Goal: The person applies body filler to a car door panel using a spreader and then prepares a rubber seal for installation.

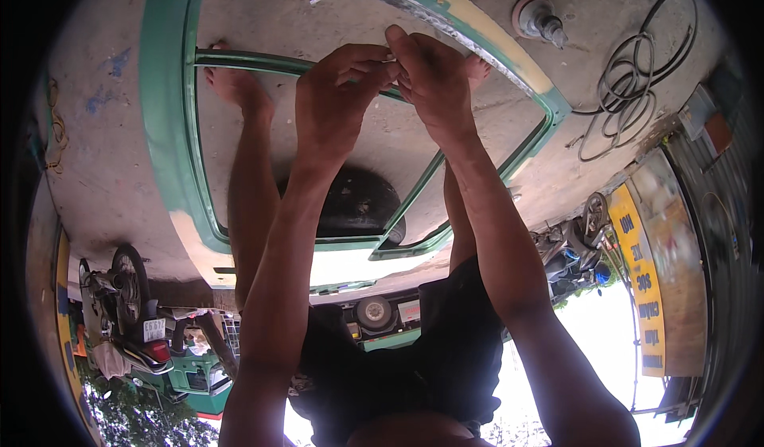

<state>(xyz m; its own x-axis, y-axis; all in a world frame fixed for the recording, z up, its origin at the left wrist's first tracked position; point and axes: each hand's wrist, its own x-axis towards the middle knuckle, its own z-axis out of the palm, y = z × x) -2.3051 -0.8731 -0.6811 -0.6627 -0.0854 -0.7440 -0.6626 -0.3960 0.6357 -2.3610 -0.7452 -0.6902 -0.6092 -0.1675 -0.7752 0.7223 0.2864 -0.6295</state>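
My left hand (pixel 338 93) and my right hand (pixel 436 81) meet above a vehicle door (pixel 163 121), painted green with cream patches. Both hands have bent fingers drawn together at the tips. Something tiny and pale shows between them, too small to name. The door's open window frame lies beneath my hands, with a green bar (pixel 270 63) crossing it and passing behind my left hand. Bare metal and worn paint show along the door's upper right edge. Neither hand visibly touches the door.
My bare feet are within the frame's outline, near a dark round object (pixel 362 200). A round-based tool (pixel 539 21) stands at the upper right, beside a loosely coiled cable (pixel 629 81). Motorbikes (pixel 131 304) are at the lower left and right, and a yellow sign (pixel 633 264) at the right.
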